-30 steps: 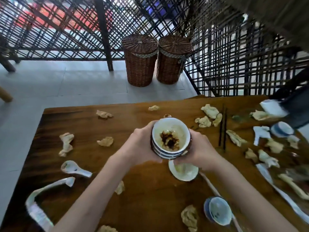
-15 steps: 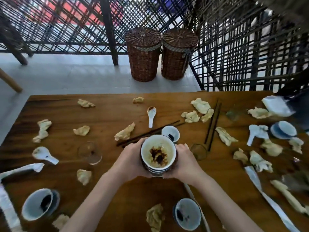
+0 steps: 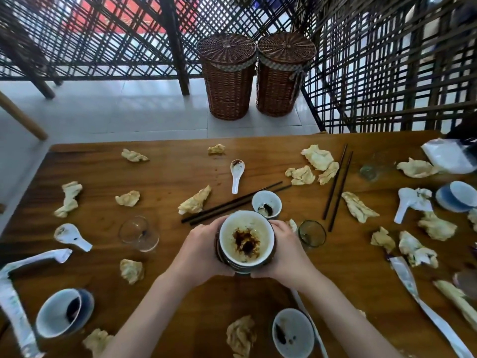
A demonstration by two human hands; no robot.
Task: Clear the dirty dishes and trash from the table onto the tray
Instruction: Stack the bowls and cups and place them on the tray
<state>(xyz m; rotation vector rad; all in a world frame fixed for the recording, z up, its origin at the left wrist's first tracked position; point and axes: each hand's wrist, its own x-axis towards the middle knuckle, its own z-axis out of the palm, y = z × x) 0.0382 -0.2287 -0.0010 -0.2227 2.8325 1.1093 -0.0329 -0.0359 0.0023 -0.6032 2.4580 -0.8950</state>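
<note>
I saw both hands wrapped around a stack of white ceramic bowls with dark blue outsides (image 3: 246, 241), the top one smeared with brown sauce. The left hand (image 3: 198, 250) curled round its left side and the right hand (image 3: 287, 250) round its right, holding it above the brown wooden table (image 3: 165, 177). Just beyond it stood a small white sauce-stained cup (image 3: 266, 204) beside a pair of dark chopsticks (image 3: 236, 202). A clear glass (image 3: 311, 233) sat just right of the right hand. Crumpled yellowish napkins (image 3: 308, 166) lay scattered about.
</note>
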